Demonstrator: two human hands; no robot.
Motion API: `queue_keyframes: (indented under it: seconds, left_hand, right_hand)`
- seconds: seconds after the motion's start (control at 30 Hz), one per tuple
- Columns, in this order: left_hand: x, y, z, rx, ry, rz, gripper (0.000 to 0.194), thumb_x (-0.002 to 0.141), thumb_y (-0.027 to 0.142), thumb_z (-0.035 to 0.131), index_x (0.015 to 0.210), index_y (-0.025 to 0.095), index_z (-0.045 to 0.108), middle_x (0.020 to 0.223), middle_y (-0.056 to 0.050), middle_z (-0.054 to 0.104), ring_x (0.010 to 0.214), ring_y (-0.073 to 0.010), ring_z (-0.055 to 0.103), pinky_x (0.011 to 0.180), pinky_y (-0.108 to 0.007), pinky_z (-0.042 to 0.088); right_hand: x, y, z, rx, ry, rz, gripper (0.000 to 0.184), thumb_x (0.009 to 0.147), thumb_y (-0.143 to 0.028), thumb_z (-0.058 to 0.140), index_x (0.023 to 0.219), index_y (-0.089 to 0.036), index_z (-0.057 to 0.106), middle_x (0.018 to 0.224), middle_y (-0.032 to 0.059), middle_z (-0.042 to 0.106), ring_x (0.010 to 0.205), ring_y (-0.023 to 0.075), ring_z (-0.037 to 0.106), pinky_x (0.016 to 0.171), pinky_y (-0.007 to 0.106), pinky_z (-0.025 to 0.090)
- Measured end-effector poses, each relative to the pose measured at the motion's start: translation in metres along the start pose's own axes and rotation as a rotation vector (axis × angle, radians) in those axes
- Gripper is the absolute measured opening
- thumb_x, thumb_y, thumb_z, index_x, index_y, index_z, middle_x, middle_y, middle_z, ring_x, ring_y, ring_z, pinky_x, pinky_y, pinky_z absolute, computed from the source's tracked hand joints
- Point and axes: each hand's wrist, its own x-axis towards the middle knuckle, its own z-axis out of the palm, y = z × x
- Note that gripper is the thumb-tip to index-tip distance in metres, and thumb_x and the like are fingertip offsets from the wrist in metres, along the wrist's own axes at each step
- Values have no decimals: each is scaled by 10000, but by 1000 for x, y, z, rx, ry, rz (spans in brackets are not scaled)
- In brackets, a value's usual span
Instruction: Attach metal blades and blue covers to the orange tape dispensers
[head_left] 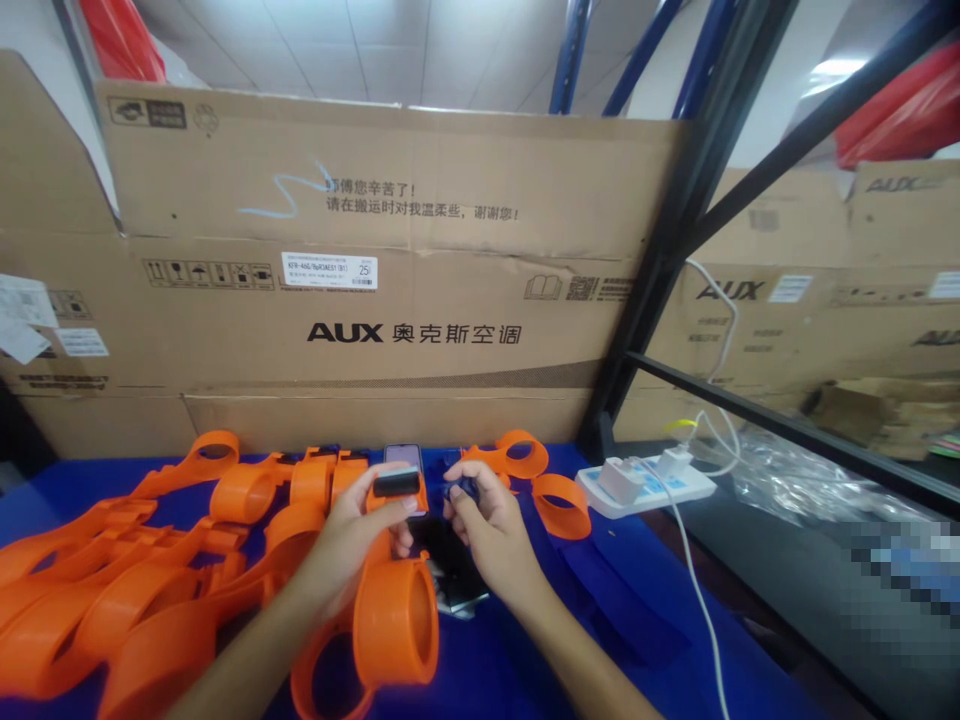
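My left hand [375, 510] is closed around the upper end of an orange plastic tape dispenser [394, 620], whose wide ring hangs below the fingers. A black roller [396, 484] shows at that end, beside my thumb. Just to the right, my right hand [480, 515] has its fingers curled in a pinch around a small dark piece [463, 488], mostly covered by the fingers. The two hands are apart, at about the same height. Beneath them lie a black item [448, 560] and, farther back, a phone-like device [403, 456].
Many orange dispensers [142, 600] cover the left of the blue tabletop [540, 640]; others [561, 505] lie at the right. A white power strip [645, 485] with cables sits at the right edge. Behind stands a large cardboard panel [412, 370], with a black rack post [660, 240] beside it.
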Motion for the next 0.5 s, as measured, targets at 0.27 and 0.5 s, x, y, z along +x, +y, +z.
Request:
queue_keyframes:
  seconds: [0.27, 0.5]
  left_hand:
    - [-2, -5, 1, 9, -5, 21, 451, 816, 275, 791, 1226, 207, 615, 769, 11, 666, 578, -119, 607, 582, -261, 530]
    - [-1, -8, 1, 54, 23, 80, 448, 818, 305, 798, 1211, 207, 605, 829, 0, 673, 567, -112, 613, 556, -254, 532]
  right_hand:
    - [-3, -2, 0, -25, 45, -54, 190, 958, -339, 526, 948, -217, 672, 697, -30, 465, 561, 117, 417, 481, 205, 360]
    - [-5, 1, 7, -8, 110, -243, 270, 914, -325, 695, 1163, -225, 665, 880, 30, 645, 698, 161, 652, 676, 303, 578]
